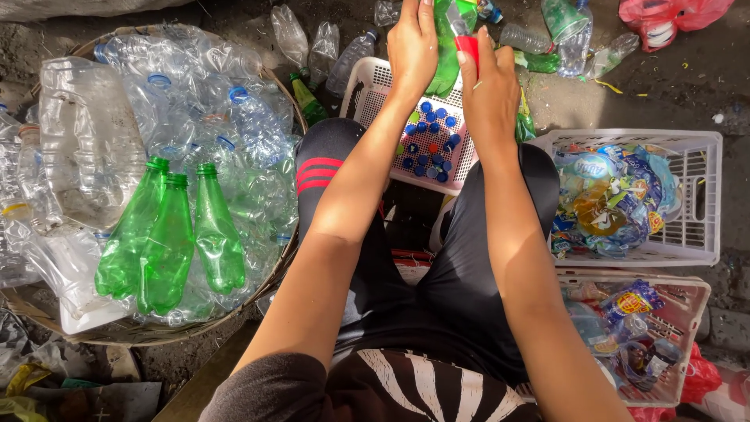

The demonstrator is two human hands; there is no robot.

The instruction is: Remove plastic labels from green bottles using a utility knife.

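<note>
Seen from the head camera, a seated person is ringed by sorted plastic on dark, dusty ground. A wide woven basket [47, 309] at the left is heaped with crushed clear bottles [187, 101], and three green bottles [168, 238] are laid side by side on top, caps pointing away. Between the knees, a small white crate [367, 86] is seen holding loose blue bottle caps [431, 141], with a few green and red ones mixed in. To the right, a white basket [703, 195] is filled with crumpled coloured labels [609, 195], and a second, reddish crate [687, 312] of wrappers sits just below it. More loose bottles are scattered along the top edge, beside a red bag [664, 19].

Both arms are stretched forward over the black-clad knees, partly hiding the cap crate. A green bottle [447, 55] is held above that crate, near the top of the frame. It is gripped from the left by the left hand [412, 47], fingers wrapped closed around its body. The right hand [491, 90] is raised against the bottle's other side, thumb and fingers pinched on a red strip [469, 47] at the bottle's surface; what exactly the strip is cannot be told.
</note>
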